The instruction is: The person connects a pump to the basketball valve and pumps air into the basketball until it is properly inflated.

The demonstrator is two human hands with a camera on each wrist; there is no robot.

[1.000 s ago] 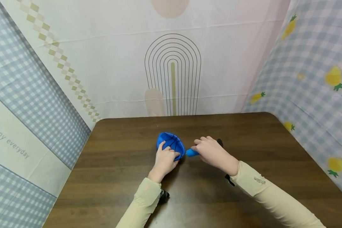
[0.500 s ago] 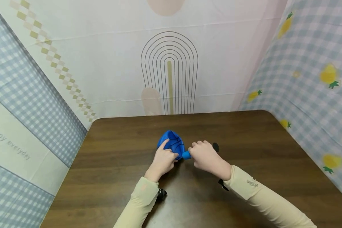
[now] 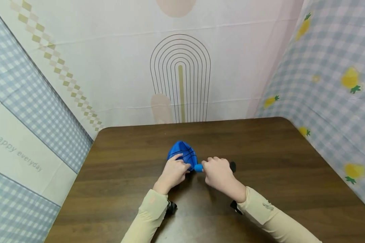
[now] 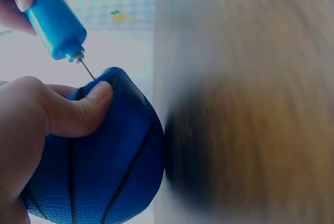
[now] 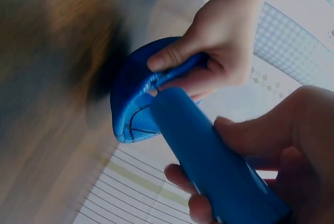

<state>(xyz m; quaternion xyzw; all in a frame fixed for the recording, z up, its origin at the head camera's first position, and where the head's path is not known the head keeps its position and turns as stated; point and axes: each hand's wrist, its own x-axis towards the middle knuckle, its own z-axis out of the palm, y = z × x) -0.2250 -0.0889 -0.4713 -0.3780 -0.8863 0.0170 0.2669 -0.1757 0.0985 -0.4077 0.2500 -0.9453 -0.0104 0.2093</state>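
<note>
A deflated blue basketball (image 3: 182, 148) with black lines sits caved in on the table. My left hand (image 3: 172, 172) pinches its folded edge between thumb and fingers. In my right hand (image 3: 218, 172) is a blue hand pump (image 3: 198, 168) with a black end, the fingers wrapped around its barrel. A thin metal needle (image 4: 87, 69) sticks out of the pump's tip. It meets the ball beside my left thumb in the left wrist view; whether it has entered the valve cannot be told. The right wrist view shows the pump (image 5: 209, 156) pointing at the pinched edge.
Both hands work over a brown wooden table (image 3: 134, 145) with rounded far corners. A white patterned cloth (image 3: 121, 74) hangs behind it, and checked cloths (image 3: 328, 101) hang at the sides. Black wrist straps (image 3: 171, 208) show below the sleeves.
My right hand has moved left with the pump, up against the ball's edge. The left index finger has come down lower on the ball. The head view has shifted slightly.
</note>
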